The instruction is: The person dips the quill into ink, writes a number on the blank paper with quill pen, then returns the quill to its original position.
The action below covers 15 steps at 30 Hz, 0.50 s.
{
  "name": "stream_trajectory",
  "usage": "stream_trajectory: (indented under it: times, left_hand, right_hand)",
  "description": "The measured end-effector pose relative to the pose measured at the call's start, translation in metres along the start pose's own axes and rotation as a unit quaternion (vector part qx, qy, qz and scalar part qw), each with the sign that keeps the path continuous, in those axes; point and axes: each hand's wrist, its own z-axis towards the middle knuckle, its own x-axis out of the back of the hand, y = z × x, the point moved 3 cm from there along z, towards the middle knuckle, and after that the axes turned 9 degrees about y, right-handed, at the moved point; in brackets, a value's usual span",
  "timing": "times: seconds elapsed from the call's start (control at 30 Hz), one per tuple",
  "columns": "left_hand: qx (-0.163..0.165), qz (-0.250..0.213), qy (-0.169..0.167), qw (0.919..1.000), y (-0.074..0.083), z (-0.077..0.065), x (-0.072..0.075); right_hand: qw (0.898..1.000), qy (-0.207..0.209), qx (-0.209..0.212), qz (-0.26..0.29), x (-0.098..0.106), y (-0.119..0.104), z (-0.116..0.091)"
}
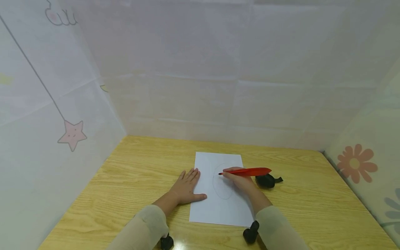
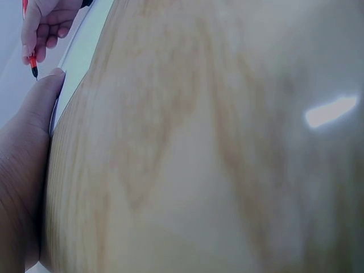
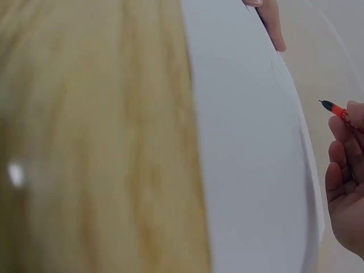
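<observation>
A sheet of white paper lies on the wooden table with a thin, faint oval outline drawn on it. My right hand pinches a red feather-shaped pen near its dark tip, the broad end pointing right. In the right wrist view the pen's black tip shows apart from the paper. Flat on the left edge of the sheet rests my left hand, fingers spread and thumb reaching over the paper. In the left wrist view, its thumb appears with the pen beyond.
Just right of my right hand sits a black rounded thing with a short tail. Black wrist gear shows by both sleeves. Pale printed sheets hang behind and beside the table.
</observation>
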Motion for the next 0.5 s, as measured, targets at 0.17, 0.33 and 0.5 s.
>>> stream_trajectory:
  times: [0.17,0.33,0.5]
  left_hand:
    - [0.0,0.005,-0.003,1.0,0.001,-0.001,0.001]
    - [-0.005,0.004,-0.003,1.0,0.002,-0.002,0.004]
    - [-0.006,0.003,-0.002,1.0,0.001,-0.001,0.003]
  right_hand:
    - [1.0,0.013,0.011,-0.021,0.007,0.0,0.001]
    - [0.999,0.03,0.022,-0.024,0.015,-0.002,0.002]
    - [0.996,0.025,0.07,-0.042,0.024,-0.005,0.002]
